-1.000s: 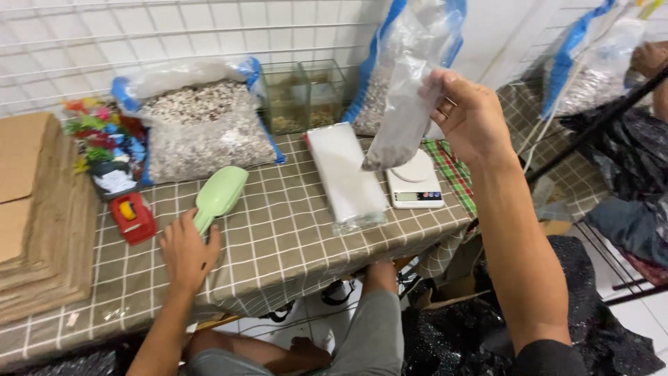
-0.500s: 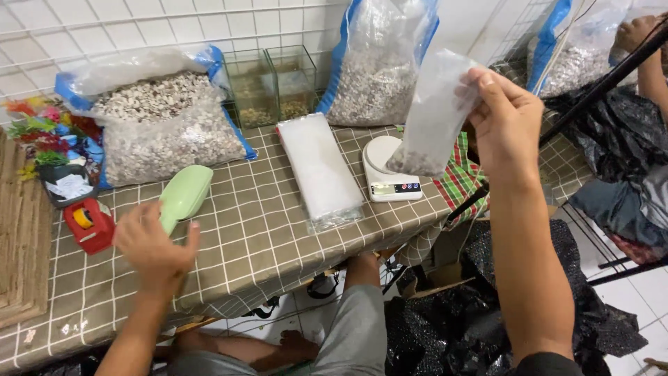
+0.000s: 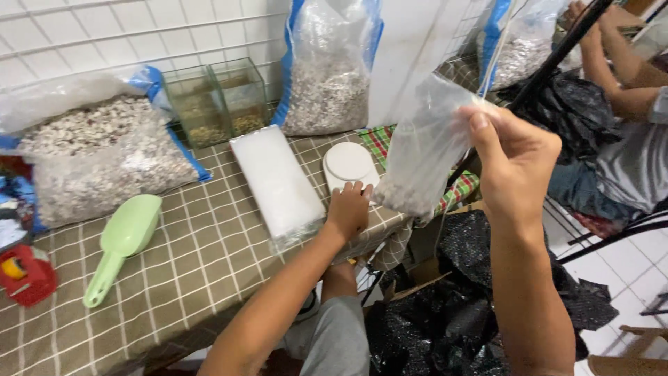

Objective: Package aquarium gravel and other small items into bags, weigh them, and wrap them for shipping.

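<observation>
My right hand (image 3: 513, 154) pinches the top of a small clear plastic bag (image 3: 421, 150) with gravel in its bottom, held up in the air to the right of the table. My left hand (image 3: 348, 209) rests on the near edge of a small white scale (image 3: 349, 165), next to the hanging bag. A flat stack of clear plastic bags (image 3: 277, 182) lies just left of the scale. A light green scoop (image 3: 122, 242) lies on the checked tablecloth (image 3: 202, 264), well left of both hands.
Big open bags of gravel sit at the back left (image 3: 90, 157) and back centre (image 3: 327, 76). Two small glass tanks (image 3: 217, 101) stand between them. A red tape dispenser (image 3: 24, 275) is at the left edge. Black plastic sacks (image 3: 445, 313) lie below. Another person (image 3: 626, 118) sits at the right.
My left hand has moved from near the green scoop across to the white scale. My right hand has lowered the small bag slightly, and the view has shifted right.
</observation>
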